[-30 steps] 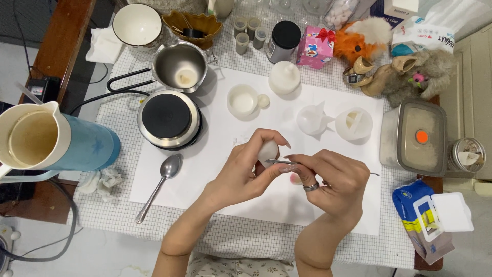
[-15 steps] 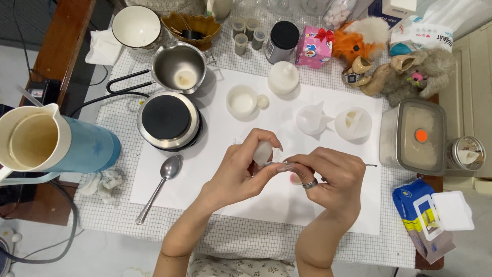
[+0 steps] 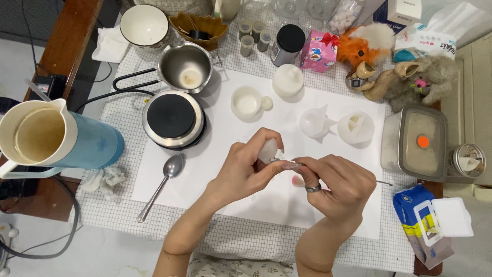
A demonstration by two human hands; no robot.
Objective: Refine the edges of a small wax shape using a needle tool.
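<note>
We have a small white egg-shaped piece (image 3: 268, 150) pinched in the left hand (image 3: 246, 172), fingers closed round it, held up above the white sheet (image 3: 215, 154) in the middle of the bench (image 3: 123, 205). Our right hand (image 3: 335, 184) is closed on a thin metal pick (image 3: 287, 162), its tip touching the lower side of the piece; the far end of the pick pokes out past the hand at the right.

To do this well, in our judgement, we keep the piece steady with the thumb and forefinger and let the right hand do only small, light strokes. We brace the two hands against each other, as they are close already. We keep the tip shallow, since the piece looks soft enough to gouge.

Further out lie a spoon (image 3: 163, 182), a small electric hotplate (image 3: 172, 118), a steel pot (image 3: 185, 66), a white cup (image 3: 246, 102) and two translucent moulds (image 3: 333, 125). A blue jug (image 3: 56, 137) stands at the left, well apart.
</note>
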